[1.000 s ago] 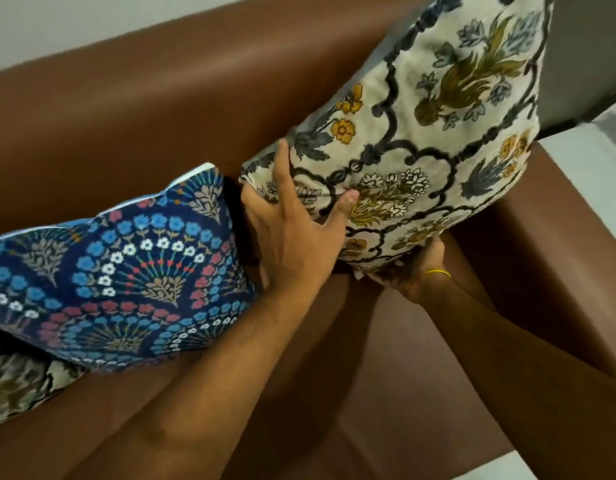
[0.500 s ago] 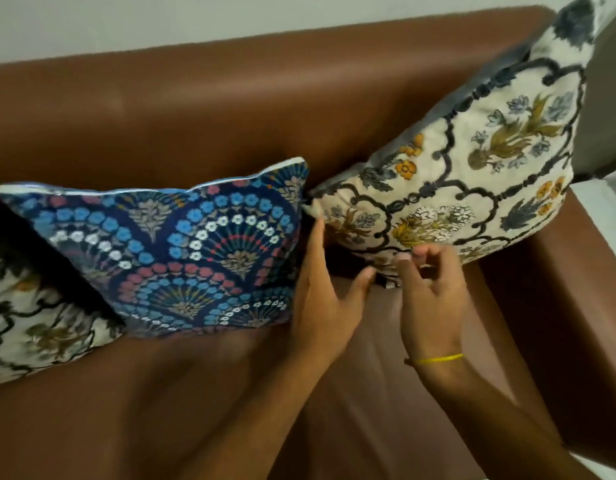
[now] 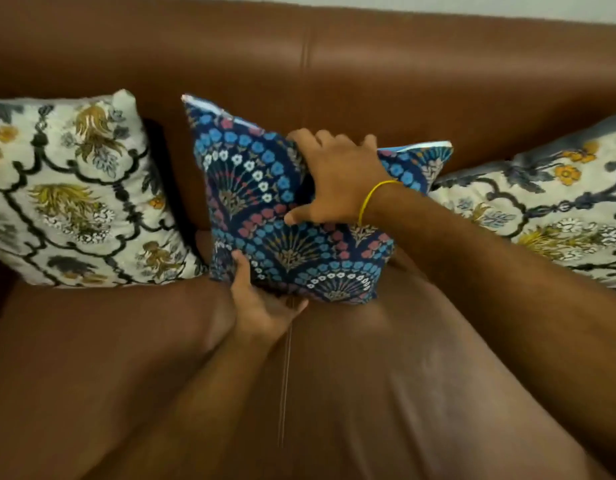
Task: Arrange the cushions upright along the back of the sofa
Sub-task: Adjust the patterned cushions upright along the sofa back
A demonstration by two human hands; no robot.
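- Right hand (image 3: 337,178) clamped over the top edge of the blue fan-print cushion (image 3: 265,216), thumb pressed into its face, yellow band (image 3: 372,199) at the wrist.
- Left hand (image 3: 261,303) gripping the lower edge, thumb on the front.
- Blue cushion near upright, mid-sofa, against the backrest.
- Left floral cushion (image 3: 74,192) and right floral cushion (image 3: 556,206) leaning either side.
- Brown leather sofa (image 3: 369,393), seam down the seat; pale wall (image 3: 507,5) above.

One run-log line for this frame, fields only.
stage: adjusting blue cushion | left hand: bottom edge | right hand: gripping top | cream cushions: left, right
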